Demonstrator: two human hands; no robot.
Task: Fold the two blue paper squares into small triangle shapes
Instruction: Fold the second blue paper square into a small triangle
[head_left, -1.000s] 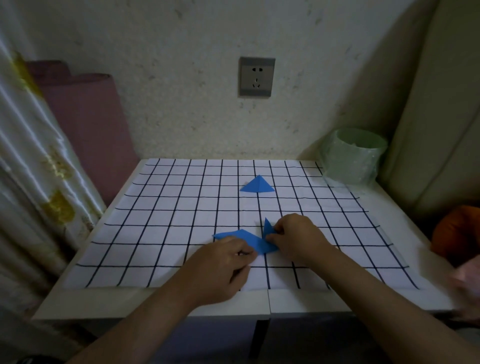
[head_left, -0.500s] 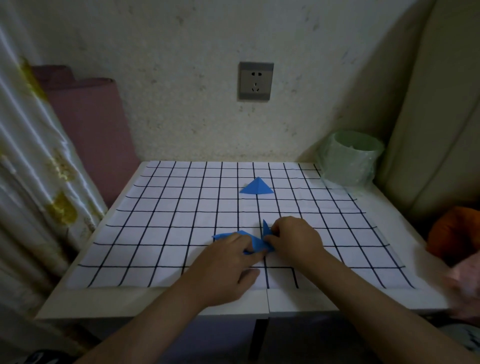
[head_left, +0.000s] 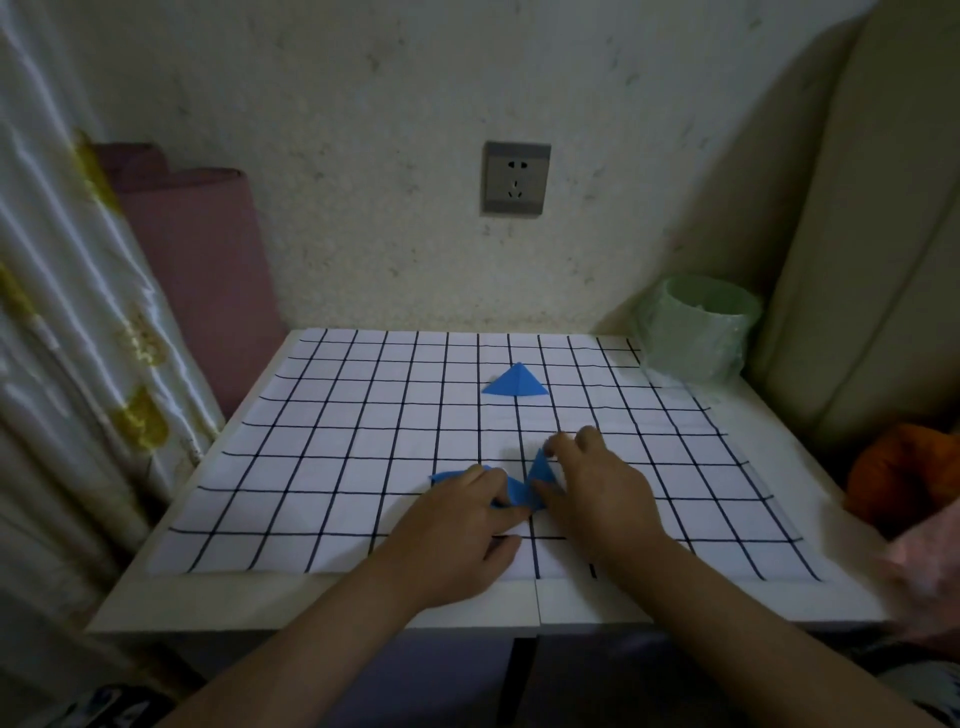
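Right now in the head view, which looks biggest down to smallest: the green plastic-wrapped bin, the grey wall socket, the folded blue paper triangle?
1. Green plastic-wrapped bin
2. Grey wall socket and folded blue paper triangle: alike, and nearness differs, so unranked.

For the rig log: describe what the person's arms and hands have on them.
Nothing is worn as far as the view shows: the left hand and right hand are bare, without gloves, rings or watch, and both forearms are uncovered, no sleeves reaching them.

Home corner: curtain, wall socket.
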